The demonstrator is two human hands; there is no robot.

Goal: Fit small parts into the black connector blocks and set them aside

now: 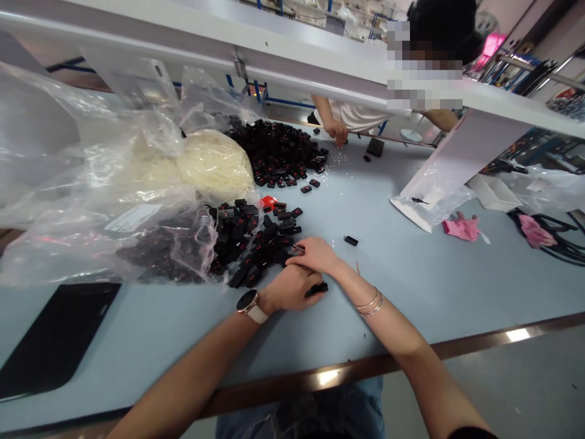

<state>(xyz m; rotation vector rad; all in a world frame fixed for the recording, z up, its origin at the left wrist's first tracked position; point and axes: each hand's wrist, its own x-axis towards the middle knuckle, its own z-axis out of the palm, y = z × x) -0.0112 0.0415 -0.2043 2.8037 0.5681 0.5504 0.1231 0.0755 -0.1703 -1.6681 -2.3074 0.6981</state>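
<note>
My left hand, with a watch at the wrist, is curled around a small black plastic part just above the table. Crossing over it, my right hand has its fingers bent at the edge of a near pile of black plastic parts, some with red marks. Something small and dark shows at its fingertips, but I cannot make it out. A clear plastic bag lies open around the pile. One single black part lies to the right of my hands.
Behind stands a larger heap of black parts, beside a bag of cream-coloured pieces. A co-worker's hand is across the table. A white shelf support, pink gloves and a black tray-like sheet flank the work area.
</note>
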